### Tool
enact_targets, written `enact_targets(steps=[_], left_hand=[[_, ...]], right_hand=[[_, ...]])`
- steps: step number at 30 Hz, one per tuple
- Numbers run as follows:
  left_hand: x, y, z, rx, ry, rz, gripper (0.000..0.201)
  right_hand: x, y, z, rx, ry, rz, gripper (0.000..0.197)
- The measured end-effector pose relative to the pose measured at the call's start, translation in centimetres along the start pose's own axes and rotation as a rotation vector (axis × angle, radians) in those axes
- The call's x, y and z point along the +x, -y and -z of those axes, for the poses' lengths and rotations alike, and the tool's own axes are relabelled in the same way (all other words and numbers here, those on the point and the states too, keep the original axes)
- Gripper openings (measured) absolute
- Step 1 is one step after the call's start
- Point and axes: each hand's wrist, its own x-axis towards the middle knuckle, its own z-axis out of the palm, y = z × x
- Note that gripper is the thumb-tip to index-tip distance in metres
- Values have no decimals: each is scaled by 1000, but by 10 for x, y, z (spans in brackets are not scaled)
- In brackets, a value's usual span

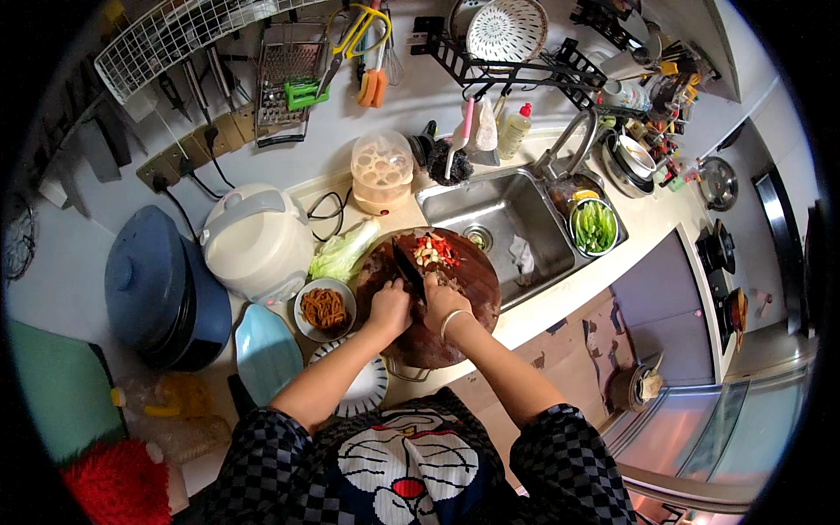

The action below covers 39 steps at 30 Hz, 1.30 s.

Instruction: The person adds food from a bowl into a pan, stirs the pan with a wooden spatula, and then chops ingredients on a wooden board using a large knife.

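Note:
A round, dark brown wooden chopping board (472,302) lies on the counter in front of me. On its far part sits a small heap of chopped red and pale pieces (435,250), like chilli and garlic. My right hand (446,308), with a bracelet at the wrist, is closed around a dark-bladed kitchen knife (408,268). The blade points away and slightly left, beside the heap. Just left of the knife, my left hand (391,308) is closed over the board; whatever its fingers hold is hidden.
Left of the board are a leafy lettuce (344,251), a bowl of brown strips (323,309), a striped plate (366,391), a pale blue dish (268,354) and a rice cooker (256,241). Right is the sink (544,276), with a bowl of cut greens (595,227) at its far corner.

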Motion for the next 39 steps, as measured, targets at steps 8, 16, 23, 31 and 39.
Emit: enact_targets(steps=[8,16,23,31,39], left_hand=[[-2,2,-15,29,-34,-16,24],[-16,12,-13,-170,-159,28,44],[-20,11,13,-69,-43,-29,37],[-10,0,20,61,55,-89,24],[0,8,11,54,111,-76,28]], right_hand=[[18,5,-34,76,-193,23,49],[28,-57,-43,275,-292,101,48],[-6,-29,-10,169,-257,74,40],[-38,-13,-6,-19,-141,21,54],[-21,2,3,-19,-4,-16,52]])
